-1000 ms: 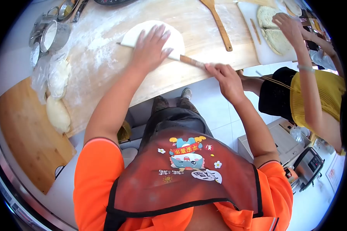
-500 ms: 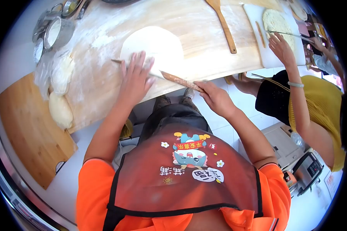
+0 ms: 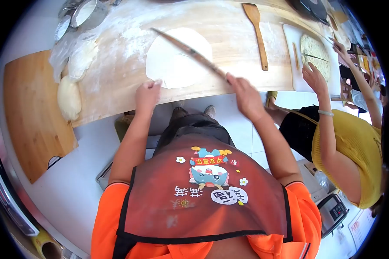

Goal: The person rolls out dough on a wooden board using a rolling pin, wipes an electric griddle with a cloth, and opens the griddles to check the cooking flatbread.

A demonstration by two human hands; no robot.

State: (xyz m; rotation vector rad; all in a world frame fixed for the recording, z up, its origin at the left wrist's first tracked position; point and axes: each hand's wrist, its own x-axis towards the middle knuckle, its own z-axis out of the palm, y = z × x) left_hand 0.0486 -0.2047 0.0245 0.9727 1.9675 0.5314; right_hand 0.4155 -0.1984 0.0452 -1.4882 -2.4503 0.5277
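A round, thin sheet of white dough [image 3: 170, 64] lies flat near the front edge of the floured wooden table. My left hand [image 3: 147, 96] has its fingers closed on the near left rim of this sheet. In my right hand [image 3: 247, 98] is one end of a long wooden rolling pin [image 3: 199, 58], which slants away to the far left across the dough. The pin is slightly blurred; whether it touches the sheet I cannot tell.
Plastic-wrapped dough [image 3: 83, 59] and a bare dough lump [image 3: 69, 98] lie left, near a metal pot [image 3: 93, 18]. A wooden spatula [image 3: 259, 39] rests right of the sheet. Beyond it, a co-worker's hand [image 3: 314, 78] is over cut flatbread [image 3: 313, 46] on a white board [image 3: 291, 71].
My left hand has gone from lying flat over the pin to pinching the dough's near rim. My right hand has swung the pin up across the sheet. The co-worker's flatbread now shows a cut.
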